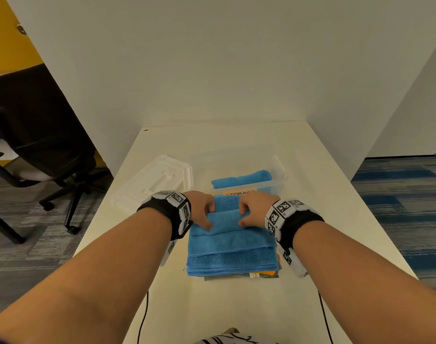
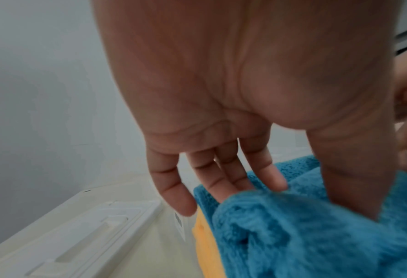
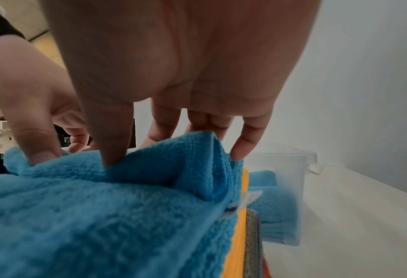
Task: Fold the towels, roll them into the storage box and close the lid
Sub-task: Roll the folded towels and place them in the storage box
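A folded blue towel [image 1: 230, 247] lies on top of a stack of towels in front of the clear storage box [image 1: 276, 181]. Its far edge is turned back into a short roll [image 1: 225, 219]. My left hand [image 1: 203, 211] pinches the roll's left end between thumb and fingers, fingers behind the fold [image 2: 235, 186]. My right hand [image 1: 253, 211] pinches the right end, thumb pressed into the cloth [image 3: 112, 150]. One rolled blue towel [image 1: 241, 178] lies inside the box. The white lid [image 1: 153, 181] lies flat to the box's left.
Yellow and grey towels [image 1: 266, 274] lie under the blue one. White partition walls [image 1: 212, 70] close the desk's back and right. An office chair [image 1: 38, 135] stands left of the desk. Two black cables [image 1: 142, 316] run along the near tabletop.
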The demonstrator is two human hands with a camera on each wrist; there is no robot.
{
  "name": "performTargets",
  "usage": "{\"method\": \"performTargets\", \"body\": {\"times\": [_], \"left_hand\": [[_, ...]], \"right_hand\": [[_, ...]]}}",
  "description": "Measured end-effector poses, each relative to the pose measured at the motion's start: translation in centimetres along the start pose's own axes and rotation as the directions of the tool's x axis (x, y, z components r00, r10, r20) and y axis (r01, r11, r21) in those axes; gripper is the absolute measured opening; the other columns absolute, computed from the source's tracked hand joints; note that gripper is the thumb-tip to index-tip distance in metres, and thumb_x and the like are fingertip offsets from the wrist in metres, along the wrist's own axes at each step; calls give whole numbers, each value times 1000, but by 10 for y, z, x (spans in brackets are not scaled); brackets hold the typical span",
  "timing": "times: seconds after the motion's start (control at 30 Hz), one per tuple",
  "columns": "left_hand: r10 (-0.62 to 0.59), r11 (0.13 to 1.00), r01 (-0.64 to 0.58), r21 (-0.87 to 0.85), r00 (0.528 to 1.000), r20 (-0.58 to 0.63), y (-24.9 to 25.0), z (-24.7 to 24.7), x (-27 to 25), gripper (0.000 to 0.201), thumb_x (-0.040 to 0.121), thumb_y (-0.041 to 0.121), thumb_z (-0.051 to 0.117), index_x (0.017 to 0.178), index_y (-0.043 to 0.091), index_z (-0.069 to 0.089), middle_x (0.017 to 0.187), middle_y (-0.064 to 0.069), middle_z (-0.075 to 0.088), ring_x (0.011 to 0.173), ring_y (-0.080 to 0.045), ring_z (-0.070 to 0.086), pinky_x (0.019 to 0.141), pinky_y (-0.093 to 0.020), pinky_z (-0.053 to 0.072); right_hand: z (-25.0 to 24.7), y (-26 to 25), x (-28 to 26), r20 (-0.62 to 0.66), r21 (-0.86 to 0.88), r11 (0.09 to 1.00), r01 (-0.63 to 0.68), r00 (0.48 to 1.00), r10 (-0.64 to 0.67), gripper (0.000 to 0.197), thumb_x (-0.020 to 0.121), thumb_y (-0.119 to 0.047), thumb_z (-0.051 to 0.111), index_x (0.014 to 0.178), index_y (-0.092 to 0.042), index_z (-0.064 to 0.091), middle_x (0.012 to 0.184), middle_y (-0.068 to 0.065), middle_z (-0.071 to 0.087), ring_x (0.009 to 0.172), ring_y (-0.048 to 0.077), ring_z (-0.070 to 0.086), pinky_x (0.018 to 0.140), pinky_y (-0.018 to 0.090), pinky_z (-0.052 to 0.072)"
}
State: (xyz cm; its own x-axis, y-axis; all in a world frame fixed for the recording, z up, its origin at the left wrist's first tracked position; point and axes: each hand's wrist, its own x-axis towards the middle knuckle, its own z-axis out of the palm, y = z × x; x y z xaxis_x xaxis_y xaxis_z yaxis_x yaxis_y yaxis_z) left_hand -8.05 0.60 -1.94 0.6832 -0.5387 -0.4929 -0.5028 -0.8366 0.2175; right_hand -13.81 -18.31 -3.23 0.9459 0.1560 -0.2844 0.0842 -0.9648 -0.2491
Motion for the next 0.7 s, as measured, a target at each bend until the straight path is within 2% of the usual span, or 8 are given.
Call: {"method": "performTargets", "body": {"times": [0.07,0.17,0.23,0.3,0.37,0.47,0.57,0.7], "left_hand": [[2,999,-4,45,999,35,2,1,1,49,78,35,75,120,16,57,110,-1,62,98,-17,57,81,-26,44],[8,995,-11,101,1000,30,6,0,2,44,80,36,73,115,12,62,95,0,58,87,-15,54,69,-23,41],[7,997,-6,78,1000,-12,6,-2,2,40,79,34,74,110,11,63,91,0,57,83,-14,53,59,-22,40],[13,997,-8,80,998,-67,7,-3,3,34,78,32,73,102,13,60,89,1,56,82,-14,52,56,-20,38],[22,995,-13,102,996,-90,8,-1,5,30,77,32,73,93,17,52,88,0,54,82,-15,51,61,-25,37],[38,993,-27,117,995,-94,11,5,6,30,80,30,70,90,17,45,84,0,52,80,-18,49,68,-28,36],[52,994,-41,99,993,-106,11,9,7,27,82,26,67,86,18,42,73,6,44,79,-18,47,66,-27,34],[15,999,-18,-30,997,-82,8,7,6,37,78,29,71,72,24,35,70,8,42,65,-11,39,56,-24,30]], "right_hand": [[7,1,0,-5,-12,999,-36,999,36,37,76,-47,71,98,-29,47,81,-14,48,79,12,49,68,28,33],[9,-1,1,-19,-45,998,-50,999,49,45,76,-47,71,111,-31,48,95,-14,53,94,15,54,81,32,32],[6,-1,1,-44,-95,995,-35,999,31,40,76,-46,69,109,-32,53,104,-11,55,99,15,55,83,34,34],[3,-2,1,-79,-144,989,-27,997,16,28,75,-45,67,96,-31,54,99,-9,54,96,17,56,82,34,38],[3,-2,1,-90,-152,988,-23,996,9,26,75,-44,67,90,-31,49,93,-8,49,89,17,54,78,34,41],[7,-1,0,-63,-81,997,11,998,-16,30,78,-35,66,90,-26,39,82,-9,43,78,17,48,68,30,37],[11,2,-2,-38,-75,996,45,998,-48,30,83,-31,60,93,-25,33,78,-5,49,75,21,53,61,29,37],[9,1,-6,-104,-148,988,53,992,-68,26,86,-26,57,97,-24,32,76,-5,50,71,21,52,68,30,33]]}}
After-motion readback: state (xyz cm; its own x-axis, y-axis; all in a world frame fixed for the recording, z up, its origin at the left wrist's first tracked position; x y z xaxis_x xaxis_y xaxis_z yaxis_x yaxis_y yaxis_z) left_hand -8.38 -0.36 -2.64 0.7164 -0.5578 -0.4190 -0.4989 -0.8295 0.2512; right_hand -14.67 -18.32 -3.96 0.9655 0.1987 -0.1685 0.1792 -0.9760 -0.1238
